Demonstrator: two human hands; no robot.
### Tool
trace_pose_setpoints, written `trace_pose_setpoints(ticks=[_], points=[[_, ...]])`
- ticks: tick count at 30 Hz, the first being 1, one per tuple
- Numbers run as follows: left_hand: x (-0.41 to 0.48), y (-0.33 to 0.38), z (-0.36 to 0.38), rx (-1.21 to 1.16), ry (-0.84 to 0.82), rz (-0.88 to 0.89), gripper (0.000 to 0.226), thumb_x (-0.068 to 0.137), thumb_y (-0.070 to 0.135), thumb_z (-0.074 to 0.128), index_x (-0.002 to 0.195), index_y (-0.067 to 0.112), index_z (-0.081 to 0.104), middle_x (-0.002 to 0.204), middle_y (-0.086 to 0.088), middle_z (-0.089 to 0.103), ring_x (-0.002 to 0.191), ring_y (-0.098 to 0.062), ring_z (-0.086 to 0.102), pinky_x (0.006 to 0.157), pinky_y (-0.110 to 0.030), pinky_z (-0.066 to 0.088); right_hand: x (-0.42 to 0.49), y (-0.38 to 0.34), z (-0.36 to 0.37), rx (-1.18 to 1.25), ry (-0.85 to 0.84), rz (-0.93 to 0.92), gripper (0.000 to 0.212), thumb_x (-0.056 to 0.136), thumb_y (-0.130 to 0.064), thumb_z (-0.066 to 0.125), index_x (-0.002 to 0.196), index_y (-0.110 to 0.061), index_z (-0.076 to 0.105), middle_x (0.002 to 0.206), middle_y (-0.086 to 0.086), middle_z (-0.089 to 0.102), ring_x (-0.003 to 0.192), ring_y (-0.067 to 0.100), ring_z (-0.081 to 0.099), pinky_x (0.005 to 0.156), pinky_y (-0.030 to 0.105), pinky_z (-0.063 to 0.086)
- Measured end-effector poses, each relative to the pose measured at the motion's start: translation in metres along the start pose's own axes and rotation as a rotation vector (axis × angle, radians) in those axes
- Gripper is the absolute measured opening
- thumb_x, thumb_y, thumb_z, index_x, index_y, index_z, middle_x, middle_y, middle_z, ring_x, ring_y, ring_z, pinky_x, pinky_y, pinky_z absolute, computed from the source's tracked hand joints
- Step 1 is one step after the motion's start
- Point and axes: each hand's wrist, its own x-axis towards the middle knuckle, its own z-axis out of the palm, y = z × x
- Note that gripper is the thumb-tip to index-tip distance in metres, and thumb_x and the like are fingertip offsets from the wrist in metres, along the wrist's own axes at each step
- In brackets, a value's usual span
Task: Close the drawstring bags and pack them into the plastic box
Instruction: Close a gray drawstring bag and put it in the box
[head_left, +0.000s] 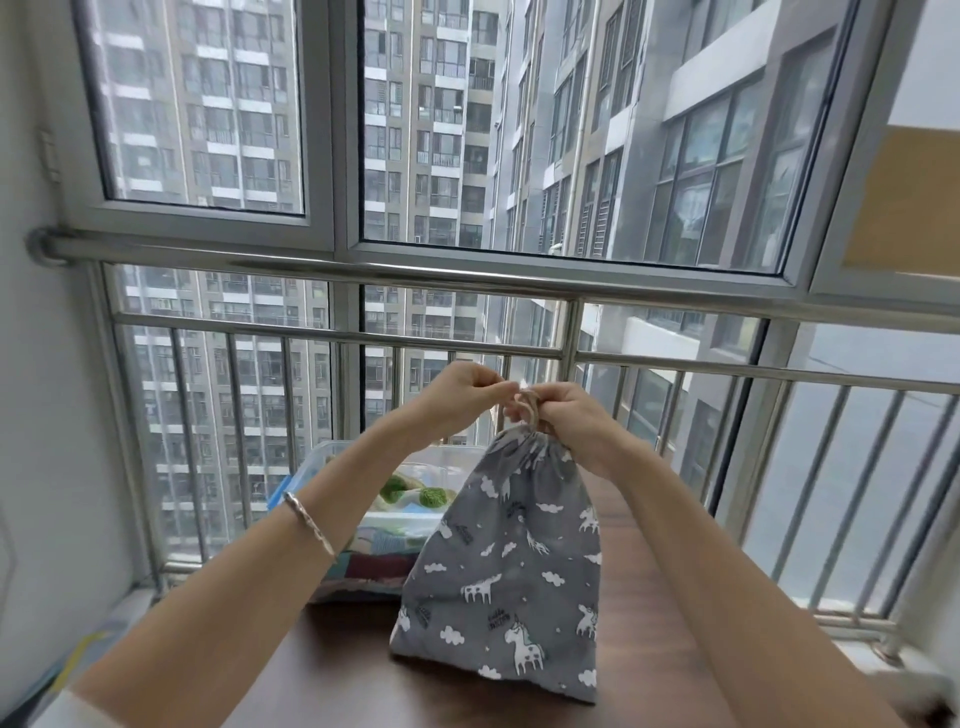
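Left hand and right hand both pinch the cord above the gathered grey bag standing below them on the surface; tied slack, it could slip and reopen the neck before the bag reaches the plastic box beyond the left forearm.

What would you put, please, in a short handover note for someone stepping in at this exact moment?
Left hand: pinching the drawstring, raised above the bag.
Right hand: gripping the drawstring right at the bag's neck.
Grey unicorn bag: standing on the wooden table, mouth gathered tight.
Plastic box: behind the bag to its left, already holding cloth items, one green-patterned.
Done: the bag's mouth is cinched.
Left: finish the drawstring, then put this bag in the box.
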Motion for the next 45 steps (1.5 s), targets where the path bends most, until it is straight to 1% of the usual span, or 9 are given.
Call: trace_pose_setpoints(ticks=[8, 15, 20, 25, 29, 32, 36, 41, 45], points=[[-0.001, -0.002, -0.007, 0.183, -0.030, 0.013, 0.021, 0.097, 0.032, 0.052, 0.082, 0.020, 0.061, 0.067, 0.000, 0.054, 0.055, -0.012, 0.041, 0.050, -0.025, 0.034, 0.009, 0.015, -0.004, 0.090, -0.088, -0.065, 0.008, 0.085, 0.001, 0.065, 0.090, 0.003, 0.071, 0.076, 0.009, 0.064, 0.069, 0.014, 0.058, 0.068, 0.022, 0.047], [-0.004, 0.008, -0.016, 0.302, -0.139, 0.054, 0.019, 0.097, 0.030, 0.049, 0.080, 0.025, 0.057, 0.074, 0.000, 0.058, 0.058, -0.012, 0.044, 0.056, -0.028, 0.039, 0.009, 0.003, -0.009, 0.319, -0.229, -0.005, 0.044, 0.082, -0.025, 0.063, 0.123, -0.010, 0.058, 0.091, 0.004, 0.067, 0.073, 0.013, 0.062, 0.067, 0.022, 0.052], [-0.013, -0.001, -0.022, 0.083, -0.072, 0.057, 0.022, 0.097, 0.026, 0.051, 0.089, 0.013, 0.067, 0.062, 0.003, 0.051, 0.044, -0.004, 0.034, 0.041, -0.014, 0.028, 0.005, 0.005, -0.020, 0.963, -0.040, -0.016, 0.040, 0.096, -0.040, 0.048, 0.098, -0.006, 0.068, 0.103, 0.010, 0.069, 0.108, 0.025, 0.062, 0.104, 0.041, 0.042], [-0.025, -0.037, -0.054, -0.123, 0.132, -0.031, 0.022, 0.097, 0.028, 0.050, 0.086, 0.018, 0.067, 0.055, 0.010, 0.048, 0.047, -0.008, 0.032, 0.041, -0.015, 0.029, -0.005, 0.020, -0.052, 1.183, 0.245, 0.087, 0.043, 0.098, -0.038, 0.045, 0.074, -0.007, 0.063, 0.056, 0.003, 0.055, 0.060, 0.016, 0.061, 0.078, 0.039, 0.058], [-0.033, -0.062, -0.064, -0.160, 0.189, -0.064, 0.024, 0.097, 0.030, 0.049, 0.088, 0.018, 0.068, 0.046, 0.012, 0.050, 0.049, -0.013, 0.028, 0.041, -0.020, 0.025, -0.011, 0.028, -0.057, 1.124, 0.234, 0.288, 0.060, 0.102, -0.043, 0.035, 0.062, -0.004, 0.057, 0.050, 0.001, 0.045, 0.043, 0.015, 0.050, 0.051, 0.029, 0.055], [-0.034, -0.061, -0.059, -0.138, 0.158, -0.039, 0.023, 0.096, 0.029, 0.050, 0.089, 0.019, 0.069, 0.064, 0.003, 0.062, 0.060, -0.019, 0.041, 0.052, -0.017, 0.035, -0.006, 0.024, -0.054, 0.979, 0.131, 0.433, 0.071, 0.098, -0.060, 0.023, 0.063, -0.005, 0.051, 0.058, 0.001, 0.041, 0.044, 0.011, 0.037, 0.040, 0.018, 0.038], [-0.025, -0.047, -0.050, -0.024, 0.133, 0.043, 0.017, 0.092, 0.021, 0.057, 0.097, 0.015, 0.072, 0.101, -0.010, 0.059, 0.092, -0.022, 0.050, 0.081, -0.024, 0.043, 0.013, 0.014, -0.043, 0.288, -0.149, 0.648, 0.083, 0.085, -0.078, 0.019, 0.071, -0.004, 0.055, 0.057, -0.002, 0.035, 0.040, 0.007, 0.024, 0.032, 0.015, 0.022], [-0.014, -0.023, -0.045, 0.093, 0.222, 0.133, 0.012, 0.089, 0.023, 0.064, 0.096, 0.021, 0.072, 0.073, 0.002, 0.065, 0.051, -0.004, 0.044, 0.049, -0.014, 0.036, 0.018, -0.014, -0.022, -0.560, -0.304, 0.649, 0.044, 0.095, -0.042, 0.055, 0.063, -0.013, 0.049, 0.046, -0.007, 0.037, 0.036, 0.006, 0.024, 0.040, 0.016, 0.020], [0.002, -0.002, -0.033, -0.027, 0.307, -0.015, 0.017, 0.090, 0.023, 0.065, 0.097, 0.009, 0.073, 0.071, -0.001, 0.070, 0.053, -0.006, 0.061, 0.047, -0.013, 0.044, 0.015, -0.022, -0.013, -0.476, -0.343, 0.410, 0.033, 0.099, -0.036, 0.047, 0.106, -0.008, 0.065, 0.060, -0.005, 0.043, 0.047, 0.007, 0.032, 0.047, 0.019, 0.025]])
